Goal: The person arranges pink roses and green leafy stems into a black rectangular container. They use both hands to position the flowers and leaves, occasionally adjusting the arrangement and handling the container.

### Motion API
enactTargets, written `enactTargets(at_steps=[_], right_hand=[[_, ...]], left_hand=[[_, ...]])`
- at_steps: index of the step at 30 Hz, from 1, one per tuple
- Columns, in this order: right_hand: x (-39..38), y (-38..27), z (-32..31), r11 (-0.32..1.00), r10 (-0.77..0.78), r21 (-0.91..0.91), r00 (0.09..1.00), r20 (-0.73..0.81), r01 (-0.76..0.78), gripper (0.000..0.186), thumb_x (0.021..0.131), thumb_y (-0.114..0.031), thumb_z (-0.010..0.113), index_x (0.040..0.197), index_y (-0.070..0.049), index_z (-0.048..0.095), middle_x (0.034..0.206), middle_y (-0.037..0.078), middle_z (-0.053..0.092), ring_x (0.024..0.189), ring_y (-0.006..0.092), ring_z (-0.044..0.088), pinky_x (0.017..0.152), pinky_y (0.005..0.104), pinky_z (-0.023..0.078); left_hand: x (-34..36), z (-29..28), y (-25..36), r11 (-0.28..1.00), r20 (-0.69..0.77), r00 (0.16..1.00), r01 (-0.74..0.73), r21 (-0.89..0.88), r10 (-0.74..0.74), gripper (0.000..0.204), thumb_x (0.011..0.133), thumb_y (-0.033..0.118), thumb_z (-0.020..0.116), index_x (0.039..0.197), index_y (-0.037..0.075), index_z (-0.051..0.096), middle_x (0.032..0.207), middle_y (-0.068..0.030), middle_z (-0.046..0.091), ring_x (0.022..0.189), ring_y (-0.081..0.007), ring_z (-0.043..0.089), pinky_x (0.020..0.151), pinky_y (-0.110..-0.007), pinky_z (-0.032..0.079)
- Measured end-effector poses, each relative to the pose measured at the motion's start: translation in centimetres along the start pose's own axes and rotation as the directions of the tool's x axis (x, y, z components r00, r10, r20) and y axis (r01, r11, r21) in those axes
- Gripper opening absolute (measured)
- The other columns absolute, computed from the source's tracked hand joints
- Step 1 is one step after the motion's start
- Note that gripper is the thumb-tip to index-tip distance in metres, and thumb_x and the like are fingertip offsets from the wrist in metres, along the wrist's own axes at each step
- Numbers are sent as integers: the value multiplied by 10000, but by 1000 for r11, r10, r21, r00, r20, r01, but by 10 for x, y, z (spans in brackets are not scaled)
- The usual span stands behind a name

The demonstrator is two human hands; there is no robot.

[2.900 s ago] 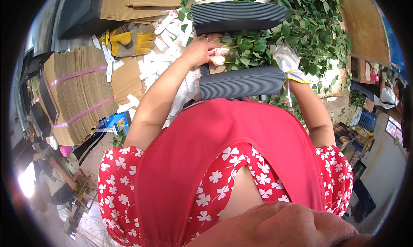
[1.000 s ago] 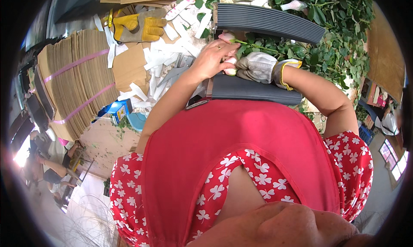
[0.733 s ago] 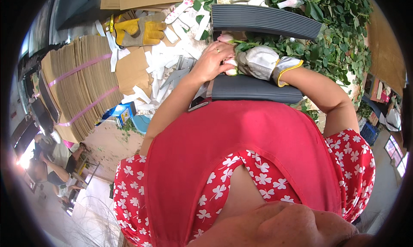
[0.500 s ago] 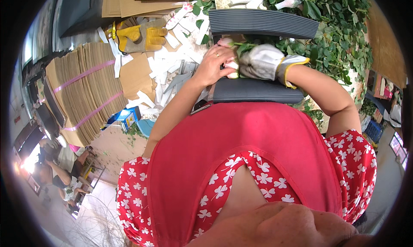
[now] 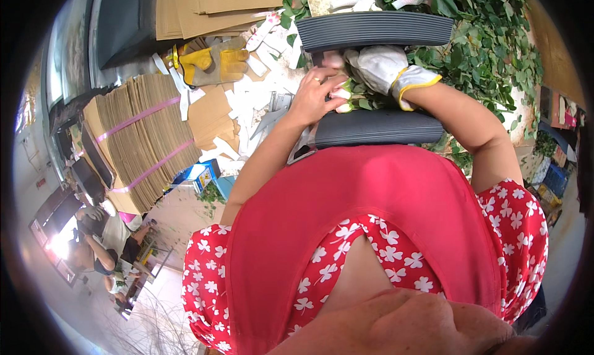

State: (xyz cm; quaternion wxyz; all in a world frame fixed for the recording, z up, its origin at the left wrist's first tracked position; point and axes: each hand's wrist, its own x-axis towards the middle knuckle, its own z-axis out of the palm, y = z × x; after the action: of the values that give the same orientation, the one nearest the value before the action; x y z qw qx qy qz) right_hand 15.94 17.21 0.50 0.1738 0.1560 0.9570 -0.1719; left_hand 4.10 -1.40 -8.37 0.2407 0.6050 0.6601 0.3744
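My bare left hand (image 5: 314, 98), with a ring on one finger, curls its fingers over pale pink-white roses (image 5: 342, 95) with green bases. They lie between two black ribbed panels, the far panel (image 5: 375, 30) and the near panel (image 5: 377, 128). Just beyond those blooms is a blurred pink rose (image 5: 333, 59). My right hand (image 5: 376, 70), in a grey-white glove with a yellow-edged cuff, is closed next to that bloom, seemingly round its stem; its fingertips are partly hidden. Green stems and leaves run beneath the glove.
Leafy rose stems (image 5: 482, 51) cover the right side. Sleeved blooms (image 5: 346, 0) lie behind the far panel. White paper strips (image 5: 250, 110), a yellow-grey glove (image 5: 219, 61), strapped cardboard sheets (image 5: 145, 132) and a blue box (image 5: 201, 174) are on the left. Another person (image 5: 93, 250) sits lower left.
My gloved right hand has moved away from me, toward the far panel, close to the pink rose. The roses by my left hand show more fully. The whole view has shifted slightly.
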Motion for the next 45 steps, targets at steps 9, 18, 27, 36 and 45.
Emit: enactTargets(at_steps=[9,18,27,36,45], right_hand=[[-20,8,-15,982,-153,-85,978,139,166,334,827,-157,629,1160,-126,614,915,151,681,855,350,682,705,447,539],[-73,36,-104,989,-38,-144,930,-367,-16,294,884,-234,653,1132,-75,660,882,145,657,846,364,634,790,448,513],[-37,184,-91,915,286,-60,749,-597,-398,384,897,-212,585,1275,-151,605,1207,149,667,1086,310,649,891,412,529],[-24,138,-247,986,77,-13,520,-851,-168,275,909,-179,535,1118,-29,632,1147,225,659,1052,402,629,891,448,496],[-9,141,-104,894,439,-77,898,-40,-441,327,794,-131,625,1116,-88,671,1107,169,695,1023,338,679,855,436,559]], left_hand=[[24,-19,7,998,103,995,10,-60,-4,356,713,263,805,1046,153,744,1288,-121,613,1101,-325,604,955,-425,476],[21,-1,7,997,5,997,74,36,-74,360,822,177,705,1170,99,651,1174,-174,640,1101,-381,577,967,-465,439],[33,-11,11,999,50,998,-32,24,30,488,751,118,721,1216,30,600,1176,-201,632,1098,-401,588,962,-473,447],[32,-15,1,994,79,996,32,101,-40,503,751,203,755,1225,108,619,1094,-141,664,1077,-393,559,947,-470,435],[32,-14,7,998,94,995,24,65,-30,495,756,200,757,1227,111,631,1055,-150,687,1017,-394,583,933,-454,446]])
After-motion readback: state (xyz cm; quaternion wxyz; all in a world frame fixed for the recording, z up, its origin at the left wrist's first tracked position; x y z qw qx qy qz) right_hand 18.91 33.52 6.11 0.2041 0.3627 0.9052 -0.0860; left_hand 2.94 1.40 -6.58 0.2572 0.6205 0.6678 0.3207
